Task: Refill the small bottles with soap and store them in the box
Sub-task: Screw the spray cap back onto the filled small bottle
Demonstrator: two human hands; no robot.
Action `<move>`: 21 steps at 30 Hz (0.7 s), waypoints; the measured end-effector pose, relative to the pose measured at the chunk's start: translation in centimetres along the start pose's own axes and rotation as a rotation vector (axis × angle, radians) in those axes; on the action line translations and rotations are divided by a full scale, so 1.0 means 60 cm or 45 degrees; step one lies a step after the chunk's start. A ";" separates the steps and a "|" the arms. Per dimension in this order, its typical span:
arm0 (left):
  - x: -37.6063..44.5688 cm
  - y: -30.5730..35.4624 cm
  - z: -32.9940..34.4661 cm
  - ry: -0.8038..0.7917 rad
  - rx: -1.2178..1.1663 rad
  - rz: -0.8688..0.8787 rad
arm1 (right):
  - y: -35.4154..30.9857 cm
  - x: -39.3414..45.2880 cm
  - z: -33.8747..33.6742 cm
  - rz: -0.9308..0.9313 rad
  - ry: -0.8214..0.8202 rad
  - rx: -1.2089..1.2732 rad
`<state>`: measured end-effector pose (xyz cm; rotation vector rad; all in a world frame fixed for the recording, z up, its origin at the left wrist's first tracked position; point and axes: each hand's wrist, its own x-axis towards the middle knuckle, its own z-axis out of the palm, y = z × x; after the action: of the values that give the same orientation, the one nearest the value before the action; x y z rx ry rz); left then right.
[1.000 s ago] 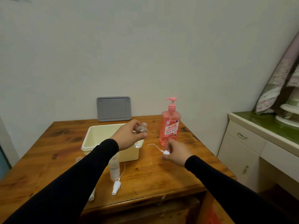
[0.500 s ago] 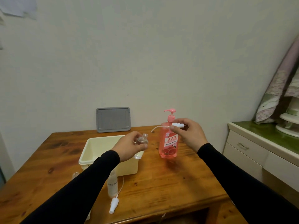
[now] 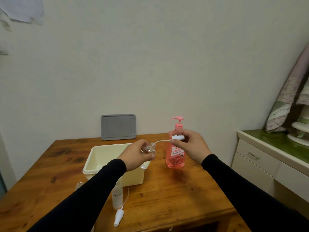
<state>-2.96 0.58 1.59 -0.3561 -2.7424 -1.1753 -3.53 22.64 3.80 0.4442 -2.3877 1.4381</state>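
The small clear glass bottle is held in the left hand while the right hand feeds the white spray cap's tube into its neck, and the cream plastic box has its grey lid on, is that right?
Not quite. The head view shows the cream plastic box open; its grey lid leans against the wall. The left hand does hold the small clear glass bottle, the right hand the white spray cap.

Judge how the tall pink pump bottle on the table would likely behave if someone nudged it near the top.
The pink pump bottle stands upright, tall over a narrow base, so a high push might tip it. It looks well filled with pink liquid, so probably heavy for its size, which may steady it. Its smooth plastic could be slippery.
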 end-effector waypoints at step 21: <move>0.004 0.000 0.015 -0.113 0.024 0.074 | -0.034 0.022 0.026 -0.119 -0.562 -0.373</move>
<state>-3.21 1.26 1.01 -0.4941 -2.7958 -1.1448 -4.01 20.21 5.28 0.8554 -2.8147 1.0037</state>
